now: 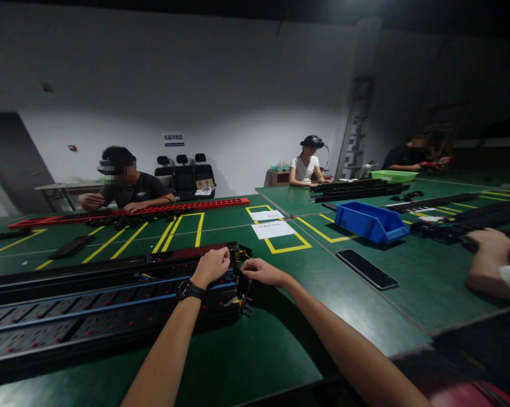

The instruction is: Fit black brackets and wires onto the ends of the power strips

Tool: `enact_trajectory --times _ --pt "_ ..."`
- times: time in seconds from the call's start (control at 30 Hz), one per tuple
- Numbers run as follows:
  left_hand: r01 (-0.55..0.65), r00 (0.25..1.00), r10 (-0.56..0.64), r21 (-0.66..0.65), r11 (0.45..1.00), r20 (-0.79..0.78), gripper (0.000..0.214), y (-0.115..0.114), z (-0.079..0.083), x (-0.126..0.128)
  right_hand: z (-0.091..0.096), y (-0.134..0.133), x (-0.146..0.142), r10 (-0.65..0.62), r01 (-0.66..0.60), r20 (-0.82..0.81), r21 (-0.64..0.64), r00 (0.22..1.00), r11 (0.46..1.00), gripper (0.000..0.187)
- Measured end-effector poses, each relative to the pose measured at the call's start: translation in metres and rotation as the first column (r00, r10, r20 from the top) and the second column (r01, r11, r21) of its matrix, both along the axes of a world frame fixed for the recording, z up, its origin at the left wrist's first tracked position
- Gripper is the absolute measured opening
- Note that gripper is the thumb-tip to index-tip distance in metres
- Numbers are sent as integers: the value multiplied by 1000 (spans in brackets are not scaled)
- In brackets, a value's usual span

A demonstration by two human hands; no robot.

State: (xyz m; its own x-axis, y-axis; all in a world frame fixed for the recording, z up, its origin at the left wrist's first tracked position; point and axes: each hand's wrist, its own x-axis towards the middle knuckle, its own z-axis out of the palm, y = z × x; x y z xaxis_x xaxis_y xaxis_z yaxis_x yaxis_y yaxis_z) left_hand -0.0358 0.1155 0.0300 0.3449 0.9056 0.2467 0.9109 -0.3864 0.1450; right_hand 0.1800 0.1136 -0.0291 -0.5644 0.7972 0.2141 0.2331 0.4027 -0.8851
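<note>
Head view
Left hand (212, 265): curled in a loose fist, knuckles up, resting on the right end of the stack of black power strips (111, 299); black wristwatch (190, 290) on the wrist; grasp on anything cannot be told.
Right hand (263, 272): fingers pinched at the small black end part (242, 265) on that same end, just beside the left hand.
Power strips: long, black, laid side by side along the near left of the green table (280, 339), with blue wires and red dots along them.
Farther off: blue bin (369, 221), dark flat phone-like slab (367, 269), white paper sheets (272, 228), long red strip (132, 213) before a seated person.
Far right: another person's hand (490, 243) on the table.
</note>
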Motion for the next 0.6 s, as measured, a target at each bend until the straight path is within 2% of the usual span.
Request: enact_trajectory --times 0.23,0.43,0.6 --pt "2 1000 -1 9 1000 0 23 1 -2 0 -2 0 -2 35 -47 -123 -95 992 994 21" --pt "-13 1000 13 -16 1000 0 23 0 -1 1 -9 0 -6 -1 -6 -105 -68 994 998 26" --pt "-1 1000 1 -9 1000 7 22 1 -1 0 -9 2 -8 -27 21 -83 -76 996 997 17"
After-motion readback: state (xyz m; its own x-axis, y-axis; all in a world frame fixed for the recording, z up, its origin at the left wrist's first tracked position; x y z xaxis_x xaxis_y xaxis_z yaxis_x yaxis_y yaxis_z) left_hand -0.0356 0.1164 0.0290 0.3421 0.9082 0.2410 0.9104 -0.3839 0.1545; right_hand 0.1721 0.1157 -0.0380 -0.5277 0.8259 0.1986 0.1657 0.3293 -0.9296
